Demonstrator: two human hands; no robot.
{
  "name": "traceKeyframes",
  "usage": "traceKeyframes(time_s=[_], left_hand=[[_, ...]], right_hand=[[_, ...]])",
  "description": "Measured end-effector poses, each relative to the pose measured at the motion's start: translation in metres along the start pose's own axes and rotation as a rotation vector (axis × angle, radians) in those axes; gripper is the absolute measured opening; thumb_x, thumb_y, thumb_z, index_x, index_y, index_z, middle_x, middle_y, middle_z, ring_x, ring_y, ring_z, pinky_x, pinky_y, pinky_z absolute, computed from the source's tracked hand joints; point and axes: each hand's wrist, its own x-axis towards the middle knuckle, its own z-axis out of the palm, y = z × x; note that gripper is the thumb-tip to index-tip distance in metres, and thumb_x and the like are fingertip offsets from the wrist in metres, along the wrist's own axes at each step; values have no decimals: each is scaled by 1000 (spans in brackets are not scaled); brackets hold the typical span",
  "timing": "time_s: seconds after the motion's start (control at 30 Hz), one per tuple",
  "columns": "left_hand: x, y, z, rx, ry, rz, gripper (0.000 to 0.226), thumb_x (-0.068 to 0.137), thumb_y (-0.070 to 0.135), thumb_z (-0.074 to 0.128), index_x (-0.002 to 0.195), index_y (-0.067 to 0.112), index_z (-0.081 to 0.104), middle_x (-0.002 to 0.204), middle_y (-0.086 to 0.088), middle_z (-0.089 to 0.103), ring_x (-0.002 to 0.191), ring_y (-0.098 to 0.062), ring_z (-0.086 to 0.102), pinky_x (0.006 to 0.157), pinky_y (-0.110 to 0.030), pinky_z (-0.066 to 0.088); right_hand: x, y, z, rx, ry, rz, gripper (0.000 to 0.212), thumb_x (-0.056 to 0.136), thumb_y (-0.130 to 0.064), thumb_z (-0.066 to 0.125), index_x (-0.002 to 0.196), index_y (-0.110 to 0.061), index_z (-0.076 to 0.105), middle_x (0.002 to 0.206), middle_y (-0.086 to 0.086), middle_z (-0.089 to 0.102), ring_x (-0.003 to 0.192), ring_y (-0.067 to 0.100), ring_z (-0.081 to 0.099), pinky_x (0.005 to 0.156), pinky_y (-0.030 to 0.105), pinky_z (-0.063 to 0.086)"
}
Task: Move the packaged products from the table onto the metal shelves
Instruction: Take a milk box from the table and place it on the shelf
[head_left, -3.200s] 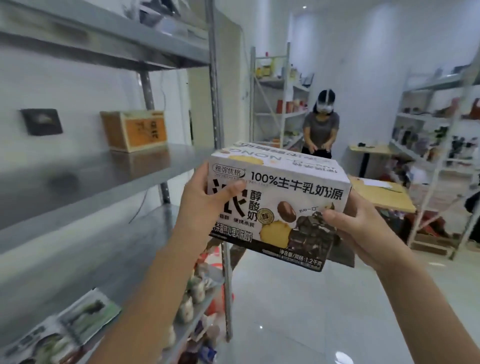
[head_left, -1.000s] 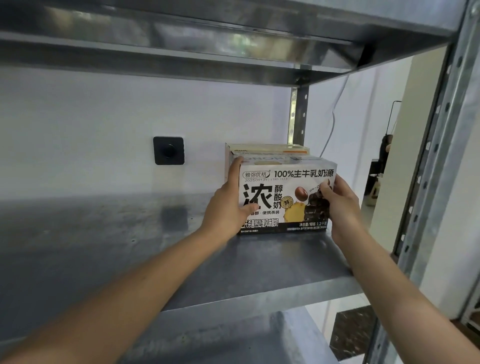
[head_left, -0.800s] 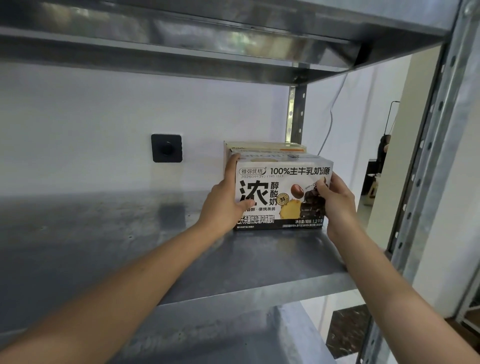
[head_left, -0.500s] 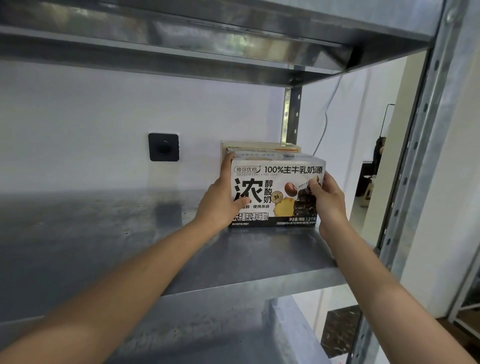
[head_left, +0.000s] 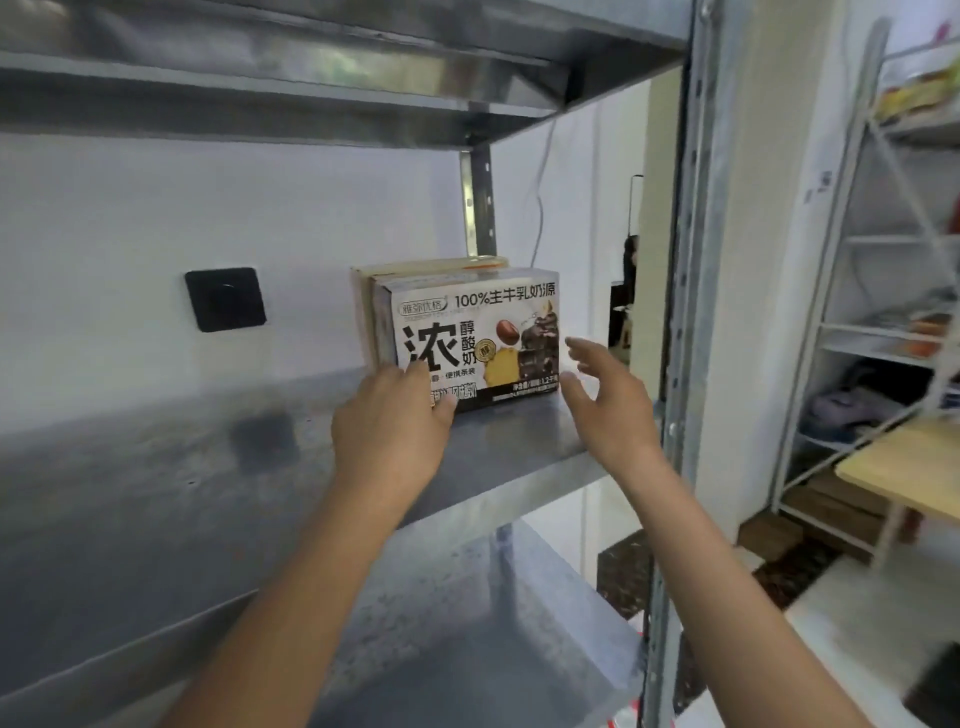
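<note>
"One carton to account for. Where is it?"

"The yogurt carton (head_left: 470, 332) stands on the middle metal shelf (head_left: 156, 467), directly in front of a tan box (head_left: 431, 265). My left hand (head_left: 389, 431) lies slack at its lower front corner, contact unconfirmed. My right hand (head_left: 605, 400) is spread wide beside it, holding nothing."

"Handling?"

"Judged stiff cardboard, fairly heavy, smooth print. Take both short ends, two hands."

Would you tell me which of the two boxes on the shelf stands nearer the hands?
The black-and-white box, in front; the tan box stands behind it, mostly hidden.
</note>
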Motion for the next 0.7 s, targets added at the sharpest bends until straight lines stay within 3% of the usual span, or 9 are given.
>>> traceKeyframes(time_s=[0.1,0.23,0.27,0.37,0.43,0.5,0.57,0.7], left_hand=[[-33,5,8,-4,-46,175,38,97,41,46,127,20,54,132,-1,53,120,-23,49,87,-38,46],[-79,19,22,-206,255,645,36,86,26,59,116,7,65,121,-16,63,109,-34,61,85,-42,51],[-98,25,26,-246,211,749,38,89,29,54,120,8,62,125,-15,61,112,-32,59,91,-40,48],[-175,33,65,-110,-489,962,51,100,43,35,146,22,31,151,-2,34,136,-21,36,107,-34,32],[-235,26,105,59,-894,1102,50,97,47,40,140,21,36,145,-3,41,130,-24,44,103,-37,39],[-291,17,129,312,-1161,1280,50,94,47,45,133,15,46,138,-10,48,126,-28,47,104,-38,37],[-338,9,134,495,-1262,1494,53,95,48,44,133,12,49,138,-11,49,127,-29,47,102,-39,34],[-409,11,115,516,-1192,1790,53,96,51,42,133,13,48,135,-8,52,123,-27,49,92,-34,37]], right_hand=[[-57,-1,-21,-279,-21,52,33,97,-25,51,129,-23,56,132,-4,57,119,15,52,92,24,38],[-150,-6,-42,-583,-59,289,30,96,-33,49,124,-27,58,129,-7,59,117,15,53,98,31,42],[-175,-8,-46,-640,-62,374,29,96,-35,48,122,-28,60,126,-7,60,113,16,54,96,32,44],[-262,-7,-62,-769,-159,762,36,97,-40,43,127,-23,56,131,-2,57,118,21,53,97,36,43],[-328,-9,-72,-825,-320,1060,43,98,-43,40,131,-18,52,134,3,54,122,24,51,99,34,39],[-394,-18,-78,-819,-435,1314,45,98,-45,40,130,-13,51,134,6,53,122,26,51,97,33,38],[-454,-37,-81,-759,-438,1507,47,98,-45,40,130,-13,51,134,6,53,122,25,51,96,32,40],[-547,-86,-77,-687,-279,1736,49,99,-46,40,135,-15,50,135,4,53,122,24,52,94,31,40]])
